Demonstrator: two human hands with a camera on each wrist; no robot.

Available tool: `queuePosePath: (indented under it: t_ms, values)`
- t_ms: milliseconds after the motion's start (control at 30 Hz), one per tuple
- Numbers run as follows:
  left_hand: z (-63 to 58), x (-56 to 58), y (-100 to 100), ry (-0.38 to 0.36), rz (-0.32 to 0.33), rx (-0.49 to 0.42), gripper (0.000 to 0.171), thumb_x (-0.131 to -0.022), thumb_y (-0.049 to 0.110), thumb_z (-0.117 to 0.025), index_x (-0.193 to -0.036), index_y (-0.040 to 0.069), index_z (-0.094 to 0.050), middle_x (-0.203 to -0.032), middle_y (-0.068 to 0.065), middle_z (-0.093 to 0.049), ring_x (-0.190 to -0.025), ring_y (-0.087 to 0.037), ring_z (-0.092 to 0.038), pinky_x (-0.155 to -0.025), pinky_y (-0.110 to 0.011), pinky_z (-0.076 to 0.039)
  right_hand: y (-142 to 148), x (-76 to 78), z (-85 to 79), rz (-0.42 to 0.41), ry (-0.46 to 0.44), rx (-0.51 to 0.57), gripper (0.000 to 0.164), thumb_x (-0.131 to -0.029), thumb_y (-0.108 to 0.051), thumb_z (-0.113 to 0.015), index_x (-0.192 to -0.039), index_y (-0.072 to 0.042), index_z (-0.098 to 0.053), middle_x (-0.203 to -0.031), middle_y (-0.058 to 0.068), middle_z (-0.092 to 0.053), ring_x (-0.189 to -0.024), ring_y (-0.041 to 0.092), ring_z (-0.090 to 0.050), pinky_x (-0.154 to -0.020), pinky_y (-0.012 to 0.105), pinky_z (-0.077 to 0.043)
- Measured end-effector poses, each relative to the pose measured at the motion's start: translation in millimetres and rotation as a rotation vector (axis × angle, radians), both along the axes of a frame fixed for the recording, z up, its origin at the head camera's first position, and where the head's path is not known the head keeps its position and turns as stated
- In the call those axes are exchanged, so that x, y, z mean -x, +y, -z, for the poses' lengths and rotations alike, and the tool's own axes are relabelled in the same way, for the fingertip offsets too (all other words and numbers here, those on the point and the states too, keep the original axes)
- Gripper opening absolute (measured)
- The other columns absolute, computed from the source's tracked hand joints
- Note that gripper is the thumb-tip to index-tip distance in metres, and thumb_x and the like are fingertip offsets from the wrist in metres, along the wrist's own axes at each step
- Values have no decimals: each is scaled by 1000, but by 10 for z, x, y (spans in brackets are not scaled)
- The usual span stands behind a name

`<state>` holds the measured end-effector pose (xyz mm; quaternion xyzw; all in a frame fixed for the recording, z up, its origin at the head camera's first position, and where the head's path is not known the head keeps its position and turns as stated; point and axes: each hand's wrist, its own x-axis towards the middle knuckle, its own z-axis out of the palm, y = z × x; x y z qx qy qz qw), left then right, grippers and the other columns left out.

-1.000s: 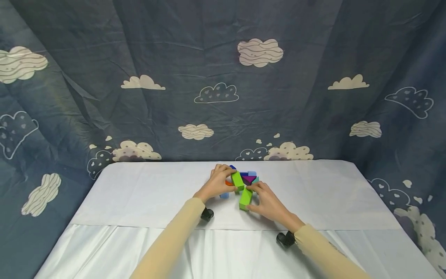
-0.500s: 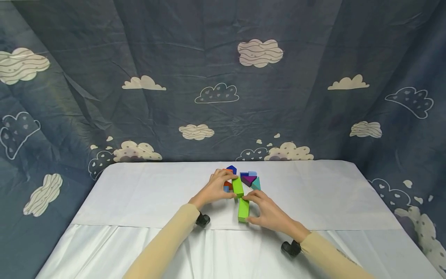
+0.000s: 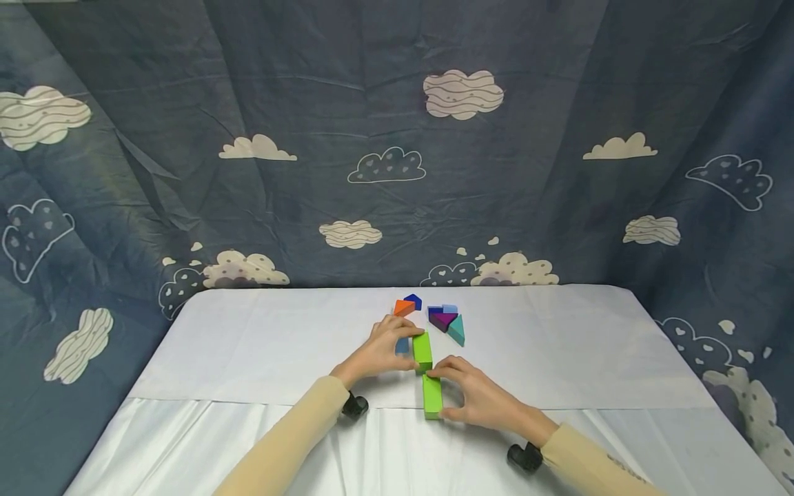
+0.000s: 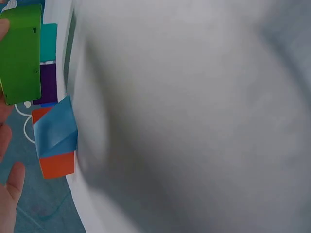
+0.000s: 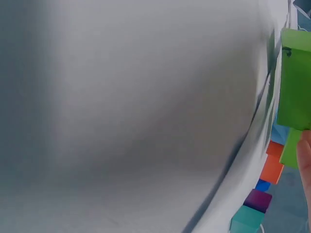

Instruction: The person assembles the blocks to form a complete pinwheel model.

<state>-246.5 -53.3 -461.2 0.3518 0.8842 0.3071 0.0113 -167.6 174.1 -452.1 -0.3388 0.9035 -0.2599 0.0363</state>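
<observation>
My left hand point(image 3: 378, 350) pinches a bright green rectangular block point(image 3: 422, 350) between thumb and fingers. Just nearer to me, my right hand point(image 3: 482, 394) pinches a second green block point(image 3: 432, 397) by its ends. The two blocks stand nearly end to end, the nearer one slightly to the right. In the left wrist view, the left hand's green block point(image 4: 20, 58) overlaps a teal block and a purple one. A light blue block point(image 3: 402, 345) lies beside the left fingers, partly hidden by them. The right wrist view shows the right hand's green block point(image 5: 295, 80) close up.
Farther back on the white-covered table point(image 3: 558, 344) lie an orange block point(image 3: 404, 307) and a dark blue block point(image 3: 413, 302). To their right are a purple triangular block point(image 3: 443, 321), a teal triangular block point(image 3: 456, 330) and a light blue piece point(image 3: 450, 308). A cloud-print curtain point(image 3: 509, 172) hangs behind.
Both hands have drawn the two green blocks toward me, away from the other blocks. The green blocks have turned straighter, and the orange and teal blocks are now more exposed.
</observation>
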Motion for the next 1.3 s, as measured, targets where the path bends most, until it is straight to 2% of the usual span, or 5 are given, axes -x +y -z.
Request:
queuePosePath:
  t_ms: [100, 433, 833, 1067, 1300]
  values:
    - [15, -37, 8, -8, 5, 22, 57, -78, 27, -78, -130, 11, -60, -125, -5, -54, -121, -22, -39, -97, -43, -31, 7, -12, 11, -14, -27, -9, 58, -74, -23, -82, -125, -5, -61, -120, 3, -53, -109, 19, -52, -95, 43, -46]
    - [72, -139, 36, 8, 7, 96, 57, -79, 30, -78, -129, 12, -61, -126, -3, -55, -120, -21, -41, -97, -41, -31, 28, -28, 29, -43, -80, -39, 58, -76, -27, -81, -126, -6, -61, -120, 1, -52, -108, 17, -51, -95, 41, -46]
    - [73, -177, 51, 37, 13, 166, 60, -81, 36, -76, -133, 12, -57, -129, -2, -51, -121, -19, -38, -100, -40, -29, 57, -28, 36, -54, -100, -28, 61, -78, -36, -79, -128, -5, -59, -119, 0, -51, -107, 16, -53, -96, 38, -47]
    - [36, -239, -64, 55, 51, 170, 60, -84, 36, -73, -136, 14, -54, -137, -2, -47, -128, -21, -36, -98, -40, -30, 97, -2, 60, -57, -87, 23, 62, -80, -43, -75, -126, -4, -60, -117, 0, -54, -105, 17, -55, -93, 37, -48]
    - [0, -345, -203, 42, 126, 231, 52, -91, 34, -63, -140, 21, -51, -146, 6, -42, -134, -20, -29, -104, -47, -24, 151, 42, 70, -25, -47, 55, 52, -83, -30, -76, -124, -3, -61, -118, 1, -55, -108, 18, -55, -94, 40, -48]
